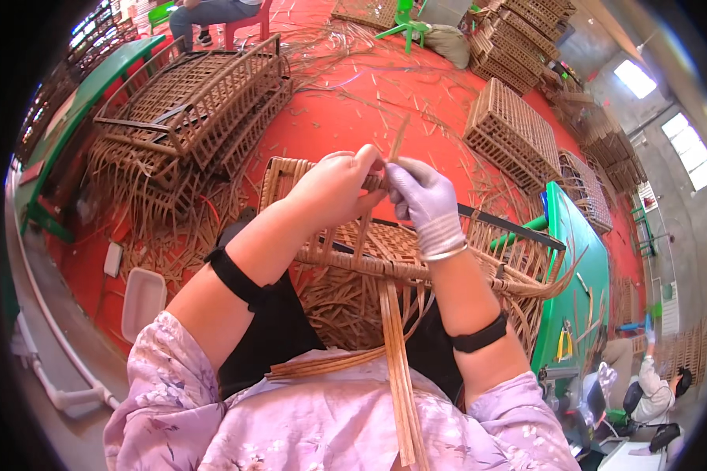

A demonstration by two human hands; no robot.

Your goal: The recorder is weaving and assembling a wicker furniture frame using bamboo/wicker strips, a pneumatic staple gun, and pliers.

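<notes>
Closest in, a bundle of flat cane strips (401, 369) lies across the lap, running down over the floral top, and they look light, thin and springy, the sort that'll bend fine along the length but probably crack if you kink them hard. Just past that sits the half-woven basket (369, 251), resting on the knees; looks stiff at the woven rim and loose and floppy where the ends still stick out, so I'd grab it by the rim. The bare left hand (334, 188) is closed on the rim's top edge, and the gloved right hand (426, 200) is pinching one upright strip (398, 141) right beside it. Further out, finished wicker crates (204, 98) and scraps litter the red floor (353, 110), with a green desk (581, 267) off right.
</notes>
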